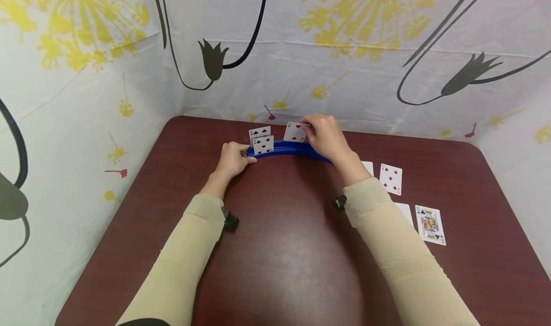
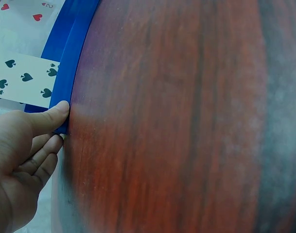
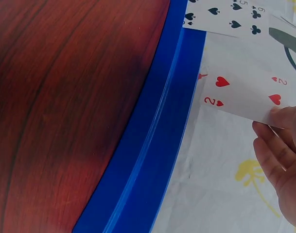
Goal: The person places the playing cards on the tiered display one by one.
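A curved blue card holder (image 1: pixel 286 148) lies near the table's far edge. My left hand (image 1: pixel 232 159) pinches its left end between thumb and fingers, as the left wrist view shows up close. Beside that hand, a five of spades (image 1: pixel 263 145) stands in the holder, with a six of clubs (image 1: pixel 259 131) upright behind it. My right hand (image 1: pixel 327 135) pinches a two of hearts (image 3: pixel 245 97) by one side, thumb on its face. In the head view this card overlaps the holder's back edge, to the right of the two black cards.
To the right on the dark wood table (image 1: pixel 284 249) lie a diamonds card (image 1: pixel 391 179) and a king of clubs (image 1: pixel 430 224), face up. Two more cards are partly hidden by the right arm. A patterned cloth (image 1: pixel 275 25) hangs behind the table.
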`<state>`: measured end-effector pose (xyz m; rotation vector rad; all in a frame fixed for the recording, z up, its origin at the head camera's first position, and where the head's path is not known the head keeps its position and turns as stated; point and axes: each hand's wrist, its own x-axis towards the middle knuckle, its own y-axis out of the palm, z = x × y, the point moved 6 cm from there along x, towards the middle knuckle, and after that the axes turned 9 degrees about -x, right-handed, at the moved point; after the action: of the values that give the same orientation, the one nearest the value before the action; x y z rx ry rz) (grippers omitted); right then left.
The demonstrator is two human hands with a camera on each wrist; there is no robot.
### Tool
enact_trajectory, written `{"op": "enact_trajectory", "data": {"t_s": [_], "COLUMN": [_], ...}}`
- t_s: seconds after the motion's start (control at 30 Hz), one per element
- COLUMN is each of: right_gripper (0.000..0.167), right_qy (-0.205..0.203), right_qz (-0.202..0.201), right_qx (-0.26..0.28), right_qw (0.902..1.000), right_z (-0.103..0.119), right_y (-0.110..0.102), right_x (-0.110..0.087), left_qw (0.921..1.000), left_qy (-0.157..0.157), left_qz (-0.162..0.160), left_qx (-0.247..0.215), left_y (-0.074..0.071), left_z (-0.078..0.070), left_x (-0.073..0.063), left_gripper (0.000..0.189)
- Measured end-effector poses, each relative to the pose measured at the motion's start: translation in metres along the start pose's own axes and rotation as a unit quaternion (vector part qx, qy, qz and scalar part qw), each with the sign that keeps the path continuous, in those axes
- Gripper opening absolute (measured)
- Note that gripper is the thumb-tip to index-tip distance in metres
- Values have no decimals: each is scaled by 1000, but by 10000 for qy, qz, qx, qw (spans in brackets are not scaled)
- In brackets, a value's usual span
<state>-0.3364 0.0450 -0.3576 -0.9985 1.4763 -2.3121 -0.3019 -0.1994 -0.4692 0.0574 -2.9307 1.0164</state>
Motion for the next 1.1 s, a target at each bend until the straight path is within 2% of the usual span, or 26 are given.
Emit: {"op": "enact_trajectory", "data": {"t_s": [0.87,1.1], "right_gripper": [18,21], "right_qy": [-128,-268], "right_qz": [53,97], "right_qx": [-68,-271], "right_qw": [9999,9992], "right_z": [9,11], "right_y": [19,23], "right_x": [10,10], "left_qw": [10000,9999], "left_qy": [-80,-131], "left_qz": [16,29], "left_qx": [36,46], "left_y": [0,0], "left_z": [1,2], "left_x": [2,2], "left_gripper": [48,49]}}
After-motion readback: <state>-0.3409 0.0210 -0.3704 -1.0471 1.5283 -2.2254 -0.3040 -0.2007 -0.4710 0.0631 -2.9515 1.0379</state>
